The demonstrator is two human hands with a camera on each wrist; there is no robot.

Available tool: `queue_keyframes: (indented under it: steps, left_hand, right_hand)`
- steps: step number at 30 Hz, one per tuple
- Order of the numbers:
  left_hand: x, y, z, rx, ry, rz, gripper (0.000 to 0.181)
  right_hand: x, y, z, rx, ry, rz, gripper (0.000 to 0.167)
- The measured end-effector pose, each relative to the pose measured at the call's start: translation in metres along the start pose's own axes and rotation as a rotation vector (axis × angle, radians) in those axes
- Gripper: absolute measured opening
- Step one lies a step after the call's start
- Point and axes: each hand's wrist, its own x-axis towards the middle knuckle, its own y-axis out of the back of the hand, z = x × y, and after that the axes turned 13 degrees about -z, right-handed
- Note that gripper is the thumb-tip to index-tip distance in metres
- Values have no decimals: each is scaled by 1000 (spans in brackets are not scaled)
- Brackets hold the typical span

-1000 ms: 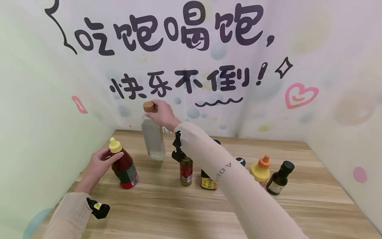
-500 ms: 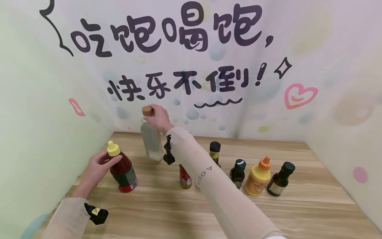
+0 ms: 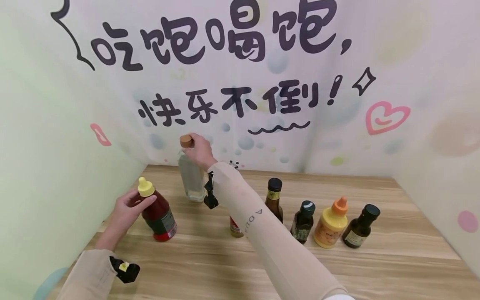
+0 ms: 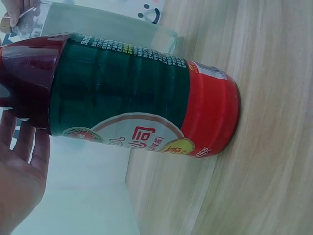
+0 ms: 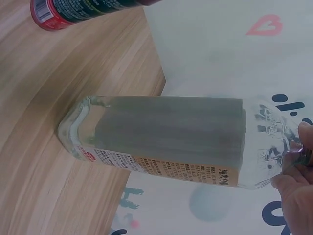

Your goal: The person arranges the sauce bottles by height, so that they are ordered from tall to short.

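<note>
Pale walls (image 3: 337, 143) with big black writing go around a light brown, wood-look table (image 3: 187, 266).

Biggest on it is a tall, clear glass bottle with square sides (image 3: 191, 177), near the back on the left. You can see into it, and the inside looks pale and grey, but I can't tell how full it is. The right hand (image 3: 200, 151) has its fingers and thumb curled round the neck, just under the round brown cap (image 3: 186, 141).

Nearer the front and further left is a round, dark red squeeze bottle with a green label (image 3: 159, 216). Dark red stuff shows at its top part. The left hand (image 3: 127, 210) holds it near the neck, thumb in front and fingers bent behind, just under the pointy yellow cap (image 3: 146, 187).

Over to the right is a thin brown glass bottle with a black cap (image 3: 274, 204). Next comes a yellow squeeze bottle with an orange tip (image 3: 331, 227). Two small dark bottles are beside it, one with a dark label (image 3: 302, 223) and one with a white label (image 3: 358, 229). The right sleeve (image 3: 270, 233) hides most of a little bottle with a red label (image 3: 235, 228).
</note>
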Motion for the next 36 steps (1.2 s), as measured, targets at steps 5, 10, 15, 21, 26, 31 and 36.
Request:
queue_keyframes:
  steps: [5,10,15,21,26,31,36]
  left_hand:
    - [2,1,-7,-3,-1,0,44]
    - [14,10,-42,-45,-45,12,41]
    - [12,8,-39,-36,-49,18,41]
    - [6,4,-28,-58,-71,6,40]
    - [19,10,-63,-71,-93,19,40]
    - [13,5,-44,-48,-83,30,43]
    - [1,-4,-10,-28,-57,55,43]
  right_hand:
    - [1,-4,3,-1,3,-7,37]
    - [2,-9,6,2,58,-8,37]
    - [3,-12,8,49,63,-7,38]
    - [6,-13,12,103,48,-48,40]
    - [13,-15,22,132,70,-66,41]
    - [7,-11,15,144,41,-79,41]
    - [5,-8,9,169,-4,-115,51]
